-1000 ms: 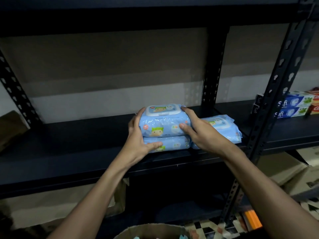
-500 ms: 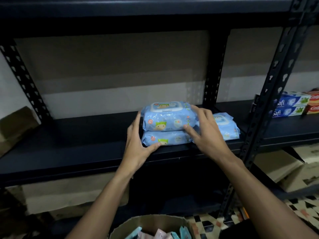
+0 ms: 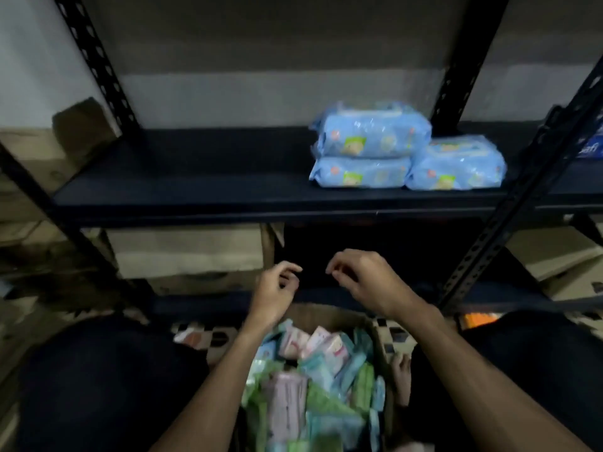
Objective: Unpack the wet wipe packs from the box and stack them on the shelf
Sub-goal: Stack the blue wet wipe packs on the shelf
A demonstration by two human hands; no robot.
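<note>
Hands are hovering low in the view, over the far rim of the box (image 3: 326, 316). You are holding your left hand (image 3: 277, 290) at about six o'clock and your right hand (image 3: 362, 278) at about five o'clock, close together but not touching. The fingers of both are curling loosely inward and gripping nothing; neither hand is touching a pack or the cardboard.

The box is sitting between your dark-clad knees at six o'clock, and mixed wet wipe packs (image 3: 313, 380) in green, pink, pale blue and lilac are crowding it, standing on edge and leaning at different angles. Motion blur is smearing their printing.

Up at two o'clock, three blue packs are resting on the dark shelf (image 3: 195, 187), near its front edge. Two are lying flat in a stack, the top pack (image 3: 372, 132) sitting squarely on the bottom pack (image 3: 359, 172). The third pack (image 3: 456, 164) is lying flat at three o'clock of that stack, pressing against its side. The left stretch of the shelf board is showing bare.

A perforated black upright (image 3: 518, 197) is slanting across the view at three o'clock, and something blue is peeking in beyond it at the frame edge, too blurred to read. A cardboard carton (image 3: 189, 252) is sitting under the shelf at eight o'clock.
</note>
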